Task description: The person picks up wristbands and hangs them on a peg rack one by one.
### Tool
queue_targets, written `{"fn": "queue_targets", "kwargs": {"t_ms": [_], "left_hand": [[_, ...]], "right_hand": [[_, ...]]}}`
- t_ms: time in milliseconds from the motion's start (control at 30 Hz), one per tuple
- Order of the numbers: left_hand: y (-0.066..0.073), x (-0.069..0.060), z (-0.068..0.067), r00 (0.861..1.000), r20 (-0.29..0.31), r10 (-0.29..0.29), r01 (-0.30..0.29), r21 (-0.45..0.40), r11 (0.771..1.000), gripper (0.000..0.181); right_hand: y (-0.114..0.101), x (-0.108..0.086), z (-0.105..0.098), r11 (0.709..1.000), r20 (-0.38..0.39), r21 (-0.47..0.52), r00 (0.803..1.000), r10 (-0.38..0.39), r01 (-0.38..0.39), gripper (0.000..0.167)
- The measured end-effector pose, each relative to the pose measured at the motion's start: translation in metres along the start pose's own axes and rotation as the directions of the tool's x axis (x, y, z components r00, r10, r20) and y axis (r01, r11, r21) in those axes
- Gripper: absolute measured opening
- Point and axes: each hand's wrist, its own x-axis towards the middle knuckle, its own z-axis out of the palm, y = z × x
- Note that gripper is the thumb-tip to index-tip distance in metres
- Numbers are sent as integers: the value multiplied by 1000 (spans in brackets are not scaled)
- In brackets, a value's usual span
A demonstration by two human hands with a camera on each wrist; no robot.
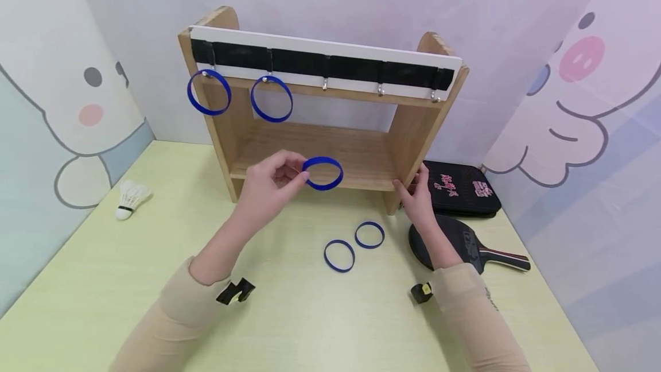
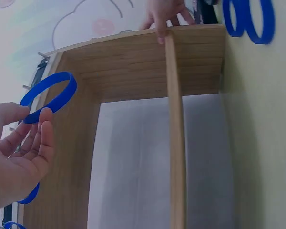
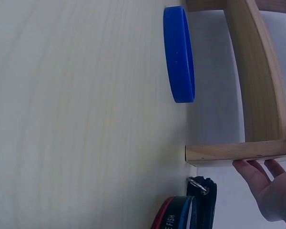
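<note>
My left hand (image 1: 273,179) pinches a blue wristband (image 1: 322,187) between thumb and fingers, in front of the wooden shelf (image 1: 320,145). In the left wrist view this band is tilted beside the hooks. Two more blue wristbands, one at the far left (image 1: 209,112) and one beside it (image 1: 272,120), hang from hooks on the black-and-white strip (image 1: 296,62) along the shelf's top. My right hand (image 1: 419,200) grips the shelf's right side panel (image 1: 413,136), fingers against its outer face. Two wristbands, a nearer one (image 1: 338,270) and a farther one (image 1: 369,246), lie on the table.
Three hooks to the right, such as the middle hook (image 1: 325,83), carry no band. A black case (image 1: 465,188) and a table-tennis bat (image 1: 462,240) lie right of the shelf. A shuttlecock (image 1: 131,197) lies on the table (image 1: 310,326) at the left.
</note>
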Motion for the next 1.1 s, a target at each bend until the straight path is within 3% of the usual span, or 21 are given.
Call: {"fn": "queue_targets", "kwargs": {"t_ms": [133,333,467,600,733,933,1100], "left_hand": [[6,5,-1,998,-69,14,-20,-100,995,17],[17,13,1,987,-158,9,-50,-257,965,21],[22,21,3,973,-228,27,-101,-317,943,22],[25,31,5,952,-303,50,-159,-346,925,21],[24,41,9,931,-361,49,-190,-367,910,19],[18,56,14,911,-410,37,-219,-406,887,19],[11,61,20,917,-398,-25,-165,-436,885,19]], "right_hand": [[-15,-5,-1,1000,10,17,1000,0,0,67],[-33,-12,-1,1000,13,7,1000,1,-1,66],[-21,-7,-1,1000,11,17,1000,0,0,66],[-1,0,0,1000,6,16,1000,-5,5,67],[4,1,1,1000,-1,4,1000,-21,21,67],[2,1,1,1000,-8,4,1000,-14,14,67],[3,1,1,1000,-12,1,1000,-3,3,67]]}}
